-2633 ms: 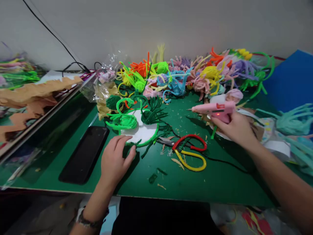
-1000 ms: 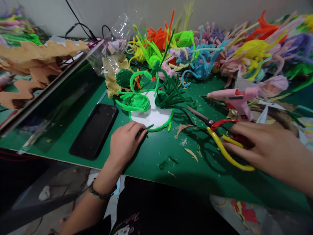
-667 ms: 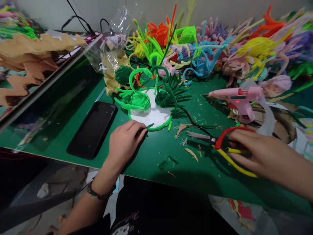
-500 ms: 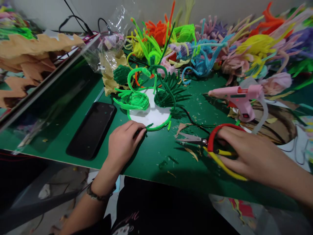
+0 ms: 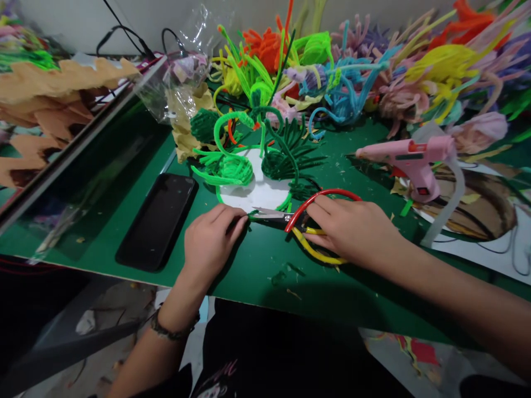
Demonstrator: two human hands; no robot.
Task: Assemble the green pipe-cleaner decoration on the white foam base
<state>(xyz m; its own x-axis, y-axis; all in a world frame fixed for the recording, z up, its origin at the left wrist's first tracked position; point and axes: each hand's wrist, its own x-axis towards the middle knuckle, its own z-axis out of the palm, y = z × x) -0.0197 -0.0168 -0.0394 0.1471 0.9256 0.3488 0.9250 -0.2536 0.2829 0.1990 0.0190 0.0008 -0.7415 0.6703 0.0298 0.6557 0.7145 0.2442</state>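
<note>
My left hand [image 5: 213, 237] pinches a short dark green piece of pipe cleaner [image 5: 253, 214] near the front rim of a white disc. My right hand [image 5: 338, 224] grips scissors [image 5: 296, 218] with red and yellow handles. Their blades point left and meet the green piece just beyond my left fingertips. Behind the hands, the white disc [image 5: 265, 194] is edged in bright green pipe cleaner. Two swan-like pipe-cleaner figures stand on it: a light green swan [image 5: 234, 166] on the left and a dark green swan [image 5: 276, 163] on the right, necks curved upward.
A black phone [image 5: 157, 221] lies left of my left hand. At the right rests a pink glue gun [image 5: 415, 157]. Bundles of coloured pipe cleaners [image 5: 344, 88] crowd the back, with a clear plastic bag [image 5: 182, 72] nearby. Green scraps [image 5: 286, 272] lie near the front edge.
My right hand has brought the scissors left, from beside the disc to the green piece at my left fingertips. My left hand has stayed almost still.
</note>
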